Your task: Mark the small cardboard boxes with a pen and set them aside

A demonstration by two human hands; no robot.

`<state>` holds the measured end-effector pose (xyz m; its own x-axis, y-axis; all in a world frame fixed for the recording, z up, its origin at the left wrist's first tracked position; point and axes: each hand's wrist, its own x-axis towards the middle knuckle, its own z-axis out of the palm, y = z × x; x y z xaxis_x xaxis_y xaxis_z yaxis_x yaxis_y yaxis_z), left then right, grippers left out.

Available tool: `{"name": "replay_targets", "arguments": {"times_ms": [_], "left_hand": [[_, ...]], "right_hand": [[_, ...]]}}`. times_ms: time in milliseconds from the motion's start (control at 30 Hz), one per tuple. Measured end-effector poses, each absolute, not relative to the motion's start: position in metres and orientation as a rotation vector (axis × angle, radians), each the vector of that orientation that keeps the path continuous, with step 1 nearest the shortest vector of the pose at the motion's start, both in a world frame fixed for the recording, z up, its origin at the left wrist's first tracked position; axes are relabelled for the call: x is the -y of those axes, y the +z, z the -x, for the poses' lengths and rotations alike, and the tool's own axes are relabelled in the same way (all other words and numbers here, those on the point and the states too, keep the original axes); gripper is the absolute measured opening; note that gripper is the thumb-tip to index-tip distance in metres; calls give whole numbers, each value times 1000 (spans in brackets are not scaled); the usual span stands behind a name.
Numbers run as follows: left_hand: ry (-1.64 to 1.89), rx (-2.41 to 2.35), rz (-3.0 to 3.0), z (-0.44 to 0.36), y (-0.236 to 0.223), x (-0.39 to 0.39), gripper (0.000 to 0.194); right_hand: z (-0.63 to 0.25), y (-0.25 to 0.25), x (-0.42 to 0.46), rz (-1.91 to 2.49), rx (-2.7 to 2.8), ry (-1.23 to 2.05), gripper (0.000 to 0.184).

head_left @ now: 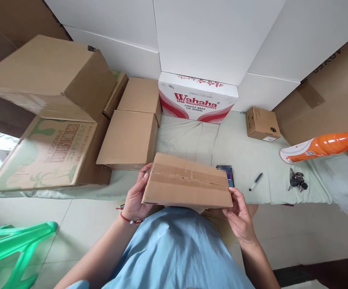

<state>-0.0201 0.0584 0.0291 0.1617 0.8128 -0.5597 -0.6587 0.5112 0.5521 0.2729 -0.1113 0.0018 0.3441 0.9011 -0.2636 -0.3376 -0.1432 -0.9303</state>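
Observation:
A brown cardboard box (188, 182), with tape along the middle of its upper face, is held in front of my body at the table's near edge. My left hand (138, 196) grips its left end, the fingers behind and the thumb along the side. At the right end, my right hand (238, 214) holds the lower corner between thumb and fingers. The box partly covers a phone (230, 180) on the cloth. Right of the phone lie a pen (255, 181) and a bunch of keys (298, 179).
Stacked cartons (80, 80) and plain boxes (128, 136) fill the left side. A white Wahaha carton (198, 98) stands by the wall. On the right are a small box (262, 123), an orange bottle (324, 145) and a large carton (327, 96). A green stool (20, 245) stands lower left.

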Motion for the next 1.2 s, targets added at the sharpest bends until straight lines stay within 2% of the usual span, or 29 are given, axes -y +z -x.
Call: {"name": "replay_targets", "arguments": {"times_ms": [100,267,433,567,633,767,967,1100,1200], "left_hand": [[962,-921,-162,20,32,-67,27],[966,-904,-226,16,37,-74,20],[945,-986,-191,14,38,-73,20],[984,-1116,-174,9,33,-71,21],[1007,-1137,-221,3,30,-71,26],[978,-1095,-325,-14,29,-67,49],[847,-849,-442,-28,56,-54,74],[674,-903,-671,-22,61,-52,72],[637,-1125,-847,-21,48,-52,80]], "right_hand": [[-275,0,114,1219,519,1189,54],[-274,2,112,1188,442,1195,51],[-264,2,111,1256,511,1297,52],[-251,3,115,1283,722,1553,50],[-244,5,113,1253,802,1639,47],[-235,9,101,1230,888,1680,48],[-223,15,89,1119,761,1735,50],[-214,24,86,1048,743,1815,51],[-220,28,82,1200,832,1785,50]]}}
